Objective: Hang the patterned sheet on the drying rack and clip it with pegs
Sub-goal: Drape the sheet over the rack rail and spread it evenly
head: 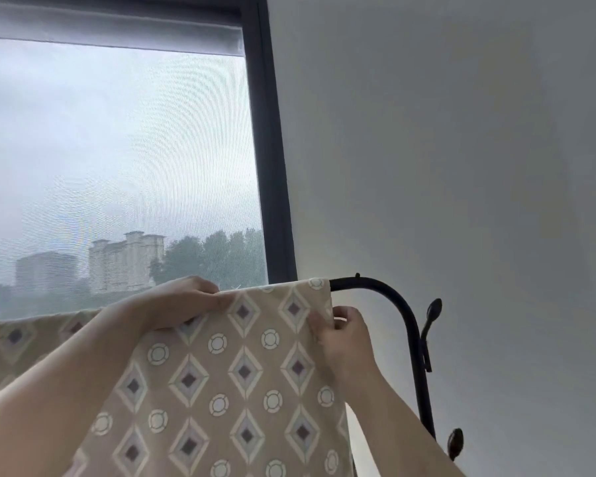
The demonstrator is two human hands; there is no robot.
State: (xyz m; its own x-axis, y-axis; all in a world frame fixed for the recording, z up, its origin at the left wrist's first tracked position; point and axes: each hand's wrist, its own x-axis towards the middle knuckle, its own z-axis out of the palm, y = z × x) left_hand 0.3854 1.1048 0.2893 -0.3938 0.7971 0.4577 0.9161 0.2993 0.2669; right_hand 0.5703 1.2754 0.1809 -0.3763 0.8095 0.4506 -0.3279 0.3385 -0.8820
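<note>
- One patterned sheet (221,373), thrown over the top bar of the one black drying rack (369,284), hanging down on the near side.
- Reaches almost to the bend at the bar's right end; runs off to the left past the edge of the view.
- Looks like the hanging part is nearly done, with only some tugging straight left.
- No pegs to count anywhere in view, so the clipping part looks not yet begun.
- Two hands, both on the sheet.
- Left hand (186,302): fingers curled over the sheet's top fold, right on the bar, holding it there.
- Right hand (344,339): thumb and fingers pinching the sheet's right side edge, just under the bar.
- Two round knobs on the rack's side post, one high (434,309) and one low (455,438), both bare.
- One window (117,149) behind the rack, with one rolled-up blind (111,25) at its top.
- One plain grey wall (461,132) to the right.
</note>
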